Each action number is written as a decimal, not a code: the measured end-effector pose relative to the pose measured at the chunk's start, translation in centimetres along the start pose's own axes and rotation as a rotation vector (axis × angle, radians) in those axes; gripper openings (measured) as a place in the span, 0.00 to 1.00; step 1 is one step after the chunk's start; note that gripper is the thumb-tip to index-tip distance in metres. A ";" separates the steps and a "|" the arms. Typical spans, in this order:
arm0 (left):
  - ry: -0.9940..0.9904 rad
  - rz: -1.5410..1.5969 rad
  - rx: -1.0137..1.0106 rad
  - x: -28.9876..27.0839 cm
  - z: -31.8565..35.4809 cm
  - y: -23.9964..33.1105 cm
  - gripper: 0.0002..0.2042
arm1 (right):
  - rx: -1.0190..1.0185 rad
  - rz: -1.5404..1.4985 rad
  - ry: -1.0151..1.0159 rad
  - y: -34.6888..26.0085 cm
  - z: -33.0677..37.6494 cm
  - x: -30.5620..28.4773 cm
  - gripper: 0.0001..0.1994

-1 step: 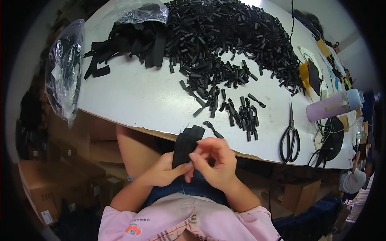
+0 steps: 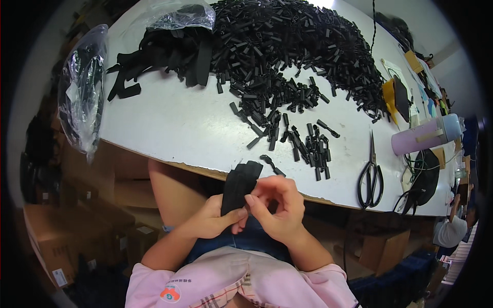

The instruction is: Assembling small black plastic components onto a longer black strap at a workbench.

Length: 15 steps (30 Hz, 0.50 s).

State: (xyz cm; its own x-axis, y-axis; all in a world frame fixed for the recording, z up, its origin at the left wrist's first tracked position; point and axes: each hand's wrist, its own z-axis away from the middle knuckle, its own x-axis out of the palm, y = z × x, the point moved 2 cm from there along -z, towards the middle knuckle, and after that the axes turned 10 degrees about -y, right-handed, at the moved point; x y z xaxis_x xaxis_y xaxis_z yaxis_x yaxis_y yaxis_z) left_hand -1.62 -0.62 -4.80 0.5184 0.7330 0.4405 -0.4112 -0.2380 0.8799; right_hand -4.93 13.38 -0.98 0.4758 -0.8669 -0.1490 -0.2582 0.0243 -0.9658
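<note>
My left hand is closed around the lower end of a stack of black fabric strips, which look like zipper tape. The strips stand up from my fist, close to the table's front edge. At their right side is my right hand, fingers curled and thumb drawn in toward the index finger. Whatever it pinches is too small or hidden to make out. Just beyond the strips, two black zipper pulls lie on the white table.
A large heap of black zipper pulls covers the table's back. More black strips spill from a clear bag at left, near another plastic bag. Scissors, a lilac bottle and cables lie at right. Cardboard boxes stand below.
Both hands and the strips have shifted very slightly to the right. The pulls on the table have not moved.
</note>
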 end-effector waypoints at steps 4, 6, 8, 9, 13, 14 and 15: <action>0.099 -0.084 -0.085 0.4 -0.2 0.2 0.13 | -0.256 0.438 0.076 -0.9 -0.6 -0.2 0.13; 0.111 -0.080 0.026 0.9 -0.3 0.6 0.13 | -0.332 0.597 0.044 -0.9 -0.6 0.0 0.07; 0.168 -0.079 0.231 1.1 -0.5 0.6 0.14 | -0.219 0.369 0.031 -0.8 -0.1 0.0 0.06; 0.168 -0.078 0.229 0.9 -0.4 0.6 0.14 | -0.106 0.142 0.018 -0.6 0.1 -0.1 0.06; 0.243 0.119 0.337 0.5 0.2 0.8 0.08 | 0.277 -0.534 -0.133 0.2 0.9 -0.3 0.03; 0.250 0.049 0.344 0.6 0.2 0.9 0.08 | 0.284 -0.515 -0.132 0.4 1.0 -0.2 0.02; 0.256 -0.020 0.351 0.7 0.2 0.9 0.07 | 0.286 -0.513 -0.132 0.5 1.0 0.0 0.02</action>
State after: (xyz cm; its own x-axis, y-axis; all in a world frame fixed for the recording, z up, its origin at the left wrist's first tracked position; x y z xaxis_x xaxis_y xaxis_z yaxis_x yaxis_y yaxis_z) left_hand -1.49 -0.45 -3.68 0.3026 0.8638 0.4029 -0.1001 -0.3916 0.9147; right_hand -4.20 13.91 -1.69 0.5848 -0.7345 0.3442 0.2598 -0.2323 -0.9373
